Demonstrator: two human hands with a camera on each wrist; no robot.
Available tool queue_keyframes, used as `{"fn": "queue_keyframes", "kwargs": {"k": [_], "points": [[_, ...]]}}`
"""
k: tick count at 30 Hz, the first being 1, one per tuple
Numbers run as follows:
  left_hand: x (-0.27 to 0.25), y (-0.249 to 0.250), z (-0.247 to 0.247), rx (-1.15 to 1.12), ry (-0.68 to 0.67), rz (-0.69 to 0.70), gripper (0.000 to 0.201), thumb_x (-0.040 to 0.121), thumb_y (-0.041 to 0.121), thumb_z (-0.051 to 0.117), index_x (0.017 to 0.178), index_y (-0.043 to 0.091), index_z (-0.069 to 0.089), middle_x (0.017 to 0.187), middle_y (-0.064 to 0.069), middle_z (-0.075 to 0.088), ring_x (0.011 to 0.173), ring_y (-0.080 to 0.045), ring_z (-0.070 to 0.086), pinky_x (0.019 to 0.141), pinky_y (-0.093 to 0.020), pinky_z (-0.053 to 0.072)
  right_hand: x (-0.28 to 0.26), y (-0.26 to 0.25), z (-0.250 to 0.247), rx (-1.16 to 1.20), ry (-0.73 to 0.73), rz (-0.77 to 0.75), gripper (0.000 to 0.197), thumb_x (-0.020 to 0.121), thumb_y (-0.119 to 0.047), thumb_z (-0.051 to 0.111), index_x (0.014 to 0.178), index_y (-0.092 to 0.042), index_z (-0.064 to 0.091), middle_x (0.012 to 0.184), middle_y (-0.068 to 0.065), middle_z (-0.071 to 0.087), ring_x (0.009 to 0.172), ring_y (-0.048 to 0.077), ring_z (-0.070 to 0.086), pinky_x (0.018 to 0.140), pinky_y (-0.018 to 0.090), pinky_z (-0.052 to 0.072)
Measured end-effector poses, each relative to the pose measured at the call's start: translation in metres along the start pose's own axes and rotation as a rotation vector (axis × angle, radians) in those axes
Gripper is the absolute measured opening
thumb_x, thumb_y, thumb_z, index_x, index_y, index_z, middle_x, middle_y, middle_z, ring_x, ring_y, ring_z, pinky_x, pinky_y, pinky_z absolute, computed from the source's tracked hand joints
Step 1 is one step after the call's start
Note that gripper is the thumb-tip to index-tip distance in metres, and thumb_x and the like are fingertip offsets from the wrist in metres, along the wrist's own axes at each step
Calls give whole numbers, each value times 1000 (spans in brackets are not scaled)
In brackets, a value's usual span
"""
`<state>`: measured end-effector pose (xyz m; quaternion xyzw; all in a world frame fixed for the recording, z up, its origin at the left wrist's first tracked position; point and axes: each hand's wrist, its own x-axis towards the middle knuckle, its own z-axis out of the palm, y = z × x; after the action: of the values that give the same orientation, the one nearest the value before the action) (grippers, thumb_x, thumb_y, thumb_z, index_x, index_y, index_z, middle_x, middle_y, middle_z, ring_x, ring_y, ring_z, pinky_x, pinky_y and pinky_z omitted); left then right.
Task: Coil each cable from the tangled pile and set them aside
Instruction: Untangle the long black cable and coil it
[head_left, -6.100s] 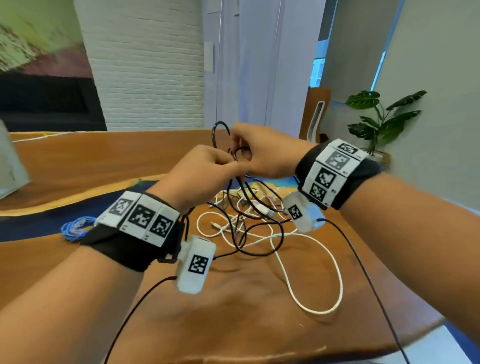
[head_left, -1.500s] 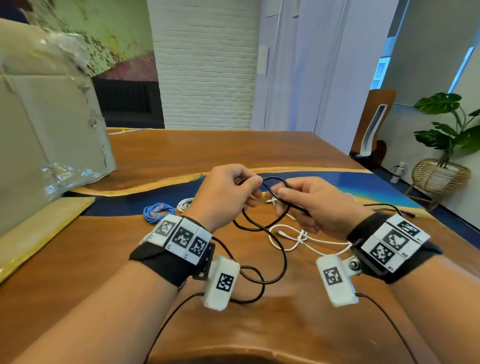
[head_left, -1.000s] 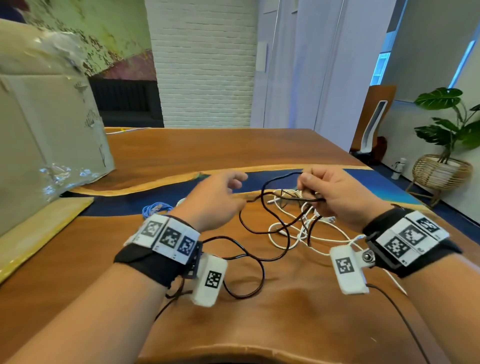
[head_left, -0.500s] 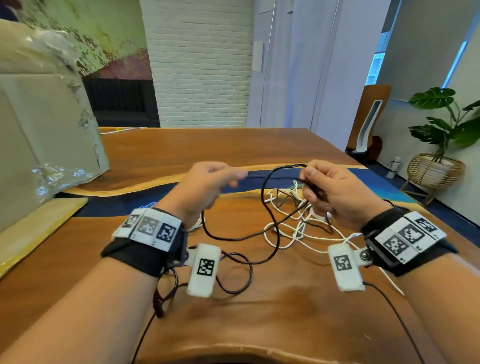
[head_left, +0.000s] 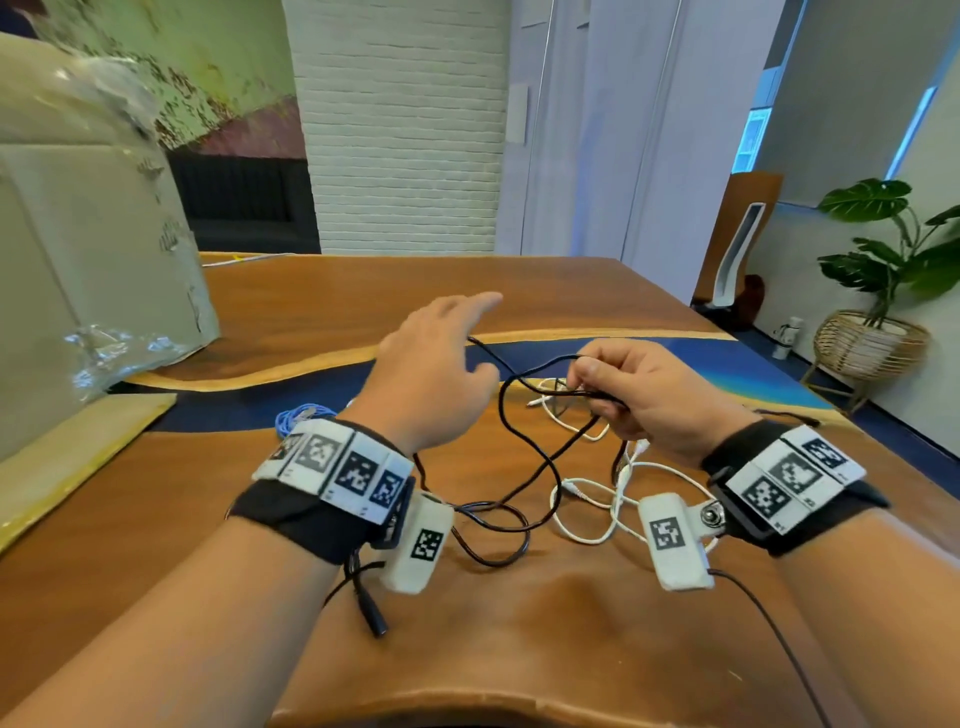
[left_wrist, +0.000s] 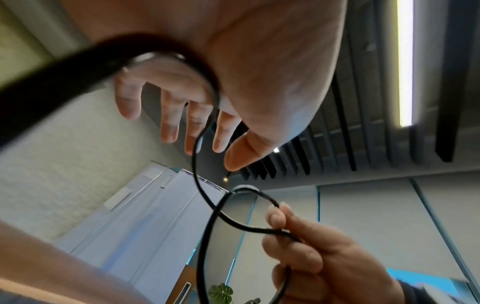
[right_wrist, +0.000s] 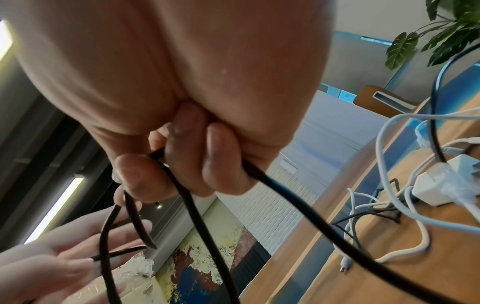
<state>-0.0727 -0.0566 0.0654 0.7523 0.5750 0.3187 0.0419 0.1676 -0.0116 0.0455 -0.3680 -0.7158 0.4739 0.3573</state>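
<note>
A thin black cable (head_left: 550, 459) trails in loose loops over the wooden table (head_left: 519, 623). My right hand (head_left: 587, 384) pinches a small loop of it between thumb and curled fingers, a little above the table. The right wrist view shows the fingers (right_wrist: 221, 164) wrapped on the black cable (right_wrist: 311, 209). My left hand (head_left: 457, 338) hovers just left of it with straight, spread fingers. In the left wrist view the black cable (left_wrist: 200, 181) runs along the palm and past the left fingers (left_wrist: 168, 127). White cables (head_left: 571, 488) lie tangled under the right hand.
A coiled blue cable (head_left: 298, 415) lies on the dark blue strip to the left. At the far left stands a large cardboard box (head_left: 93, 249). A white adapter (right_wrist: 436, 185) sits among the white cables. A plant in a basket (head_left: 872, 343) stands right of the table.
My left hand has let the black cable slip from its pinch and straightened its fingers, rising a little. The right hand keeps its pinch and has drawn slightly nearer.
</note>
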Motion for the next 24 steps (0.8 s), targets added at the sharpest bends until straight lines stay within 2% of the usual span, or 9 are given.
{"fn": "queue_keyframes", "kwargs": {"k": [2,5,8,10,12,14,19,22,24], "points": [[3,7,4,159,-67,78,56,97,23,53,148,43,45,151,15,47,144,-12,35,118,-51,31,-1,-3,2,-16,-38,1,27,106,-25,51,87,-17,68,56,1,44,47,12,28,43,21,20],[6,9,4,207,-260,102,31,102,27,49,117,47,68,120,21,70,119,-12,60,100,-41,49,-4,-6,2,-20,-74,-7,26,106,-24,51,89,-15,70,58,3,45,48,13,28,43,20,22],[4,6,2,132,-392,69,29,105,36,51,124,51,67,123,27,67,100,-1,62,88,-31,52,-7,-7,-1,29,-95,-24,25,102,-28,54,91,-13,70,59,5,46,47,15,26,42,21,21],[1,5,1,61,-453,76,30,104,40,54,127,57,63,130,28,63,104,1,61,96,-31,49,-7,-8,0,52,-100,-43,26,96,-33,56,91,-12,70,59,5,46,47,14,26,42,21,21],[-2,5,1,1,-507,101,24,101,45,59,122,56,66,120,28,68,109,3,60,106,-35,44,-5,-9,3,67,-110,-58,27,94,-34,57,90,-11,69,58,7,46,46,15,24,42,21,20],[-3,5,3,-2,-534,109,18,97,50,62,114,52,70,103,20,73,95,3,61,95,-31,48,-3,-8,7,69,-115,-69,28,94,-34,57,91,-8,68,58,8,47,46,15,24,42,22,19],[2,-13,-4,-62,-207,35,28,105,40,50,90,36,73,59,9,60,48,-7,47,53,-30,40,2,0,-1,134,52,-79,23,104,-20,51,98,-8,70,63,11,57,40,13,30,41,26,24],[6,-40,-24,-218,111,-148,33,107,32,45,88,26,72,57,8,54,54,-15,48,57,-39,42,2,11,-21,127,174,-16,23,105,-18,52,103,-11,73,62,9,53,42,12,32,39,21,26],[6,-52,-34,-93,155,-235,29,105,34,46,94,29,72,68,9,61,71,-20,58,72,-42,48,0,18,-30,95,210,31,23,104,-18,53,105,-11,75,61,6,51,46,12,33,41,21,26]]}}
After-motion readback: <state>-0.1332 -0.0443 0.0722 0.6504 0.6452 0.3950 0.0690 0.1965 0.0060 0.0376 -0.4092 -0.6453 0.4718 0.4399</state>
